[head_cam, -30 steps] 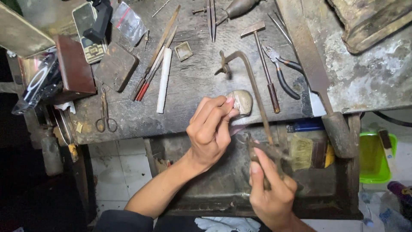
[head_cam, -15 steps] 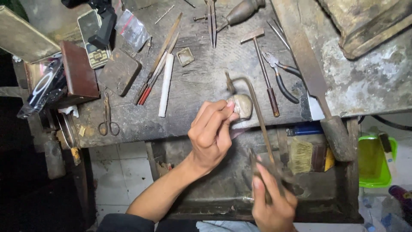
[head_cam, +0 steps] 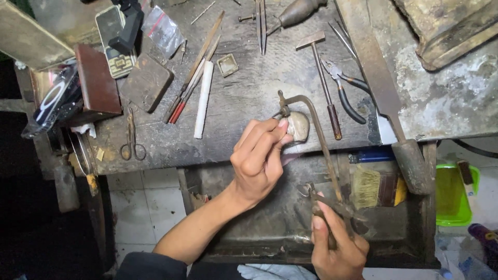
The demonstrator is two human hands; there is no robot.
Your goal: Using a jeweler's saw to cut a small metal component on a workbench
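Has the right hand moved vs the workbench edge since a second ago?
Yes. The right hand, gripping the saw frame handle, has dropped lower, away from the workbench front edge. The left hand stays at the small pale piece.

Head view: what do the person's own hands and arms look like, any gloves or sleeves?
Both the left hand and the right hand are bare: no gloves, rings or watch visible. The left forearm is bare up to a dark sleeve near the elbow.
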